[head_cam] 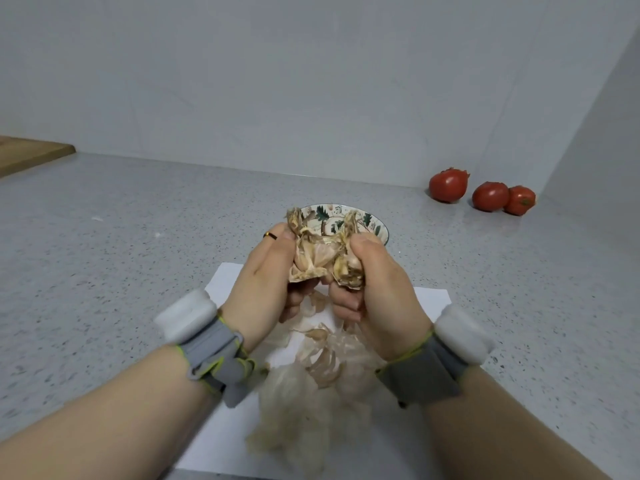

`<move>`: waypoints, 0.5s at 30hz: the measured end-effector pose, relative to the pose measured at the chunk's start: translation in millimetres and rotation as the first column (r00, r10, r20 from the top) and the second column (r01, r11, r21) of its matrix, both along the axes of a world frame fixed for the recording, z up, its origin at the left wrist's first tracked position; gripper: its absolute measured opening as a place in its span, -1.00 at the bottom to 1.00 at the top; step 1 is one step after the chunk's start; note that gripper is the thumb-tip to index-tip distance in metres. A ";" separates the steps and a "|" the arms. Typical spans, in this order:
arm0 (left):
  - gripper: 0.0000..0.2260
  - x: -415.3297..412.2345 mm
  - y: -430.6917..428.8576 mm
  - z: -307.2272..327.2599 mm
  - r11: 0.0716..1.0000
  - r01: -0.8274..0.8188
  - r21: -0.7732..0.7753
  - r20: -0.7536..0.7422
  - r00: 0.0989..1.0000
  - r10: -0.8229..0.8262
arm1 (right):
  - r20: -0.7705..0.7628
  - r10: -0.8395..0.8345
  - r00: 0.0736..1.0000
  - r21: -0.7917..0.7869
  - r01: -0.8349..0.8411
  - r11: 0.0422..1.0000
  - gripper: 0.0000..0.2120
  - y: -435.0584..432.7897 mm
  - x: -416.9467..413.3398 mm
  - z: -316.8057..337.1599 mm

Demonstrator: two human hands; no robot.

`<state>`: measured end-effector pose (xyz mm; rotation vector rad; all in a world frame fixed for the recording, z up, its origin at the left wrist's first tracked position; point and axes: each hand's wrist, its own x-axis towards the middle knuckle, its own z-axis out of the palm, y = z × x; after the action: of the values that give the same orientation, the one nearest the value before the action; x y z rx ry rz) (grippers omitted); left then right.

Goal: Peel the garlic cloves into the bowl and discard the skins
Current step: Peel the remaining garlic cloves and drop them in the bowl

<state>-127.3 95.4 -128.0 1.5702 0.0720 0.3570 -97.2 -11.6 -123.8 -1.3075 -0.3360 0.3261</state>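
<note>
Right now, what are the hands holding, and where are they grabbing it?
A papery garlic bulb, split open. The left hand grips its left half and the right hand grips its right half, thumbs pressed on top.

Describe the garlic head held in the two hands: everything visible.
The garlic head is dry and papery, tan-brown, split open with pale cloves showing; loose skin flares from its top. The left hand and right hand each grip one side, thumbs on top. It is held in the air, before the patterned bowl, above the skins piled on the white sheet.
</note>
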 end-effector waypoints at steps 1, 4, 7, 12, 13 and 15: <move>-0.62 0.5 3.5 0.1 1.000 0.017 0.006 0.000 1.000 -0.017 | -0.018 0.046 0.999 0.028 -0.046 0.999 -0.80 -0.7 0.8 0.6; -0.62 4.4 11.9 -0.3 0.999 0.050 0.019 0.004 0.999 -0.050 | -0.087 0.124 0.989 0.093 -0.116 0.989 -0.81 -2.3 4.0 -0.5; -0.65 6.3 19.8 0.9 0.996 0.067 0.065 0.036 0.997 -0.070 | -0.113 0.182 0.977 0.158 -0.163 0.974 -0.82 -3.1 6.0 -1.4; -0.65 2.4 25.6 5.1 0.989 0.146 0.024 0.015 0.989 -0.146 | -0.166 0.202 0.965 0.190 -0.170 0.967 -0.81 -7.4 8.7 1.0; -0.65 2.5 26.8 6.6 0.987 0.161 0.001 0.009 0.987 -0.161 | -0.172 0.197 0.965 0.195 -0.163 0.967 -0.80 -8.0 9.0 1.7; -0.62 2.9 31.0 10.0 0.984 0.178 -0.030 0.004 0.984 -0.178 | -0.179 0.169 0.969 0.193 -0.134 0.972 -0.78 -8.5 8.8 2.7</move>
<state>-124.4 126.4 -118.0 1.5336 -0.0637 0.2151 -88.3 -20.1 -121.1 -1.0652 -0.2936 0.5380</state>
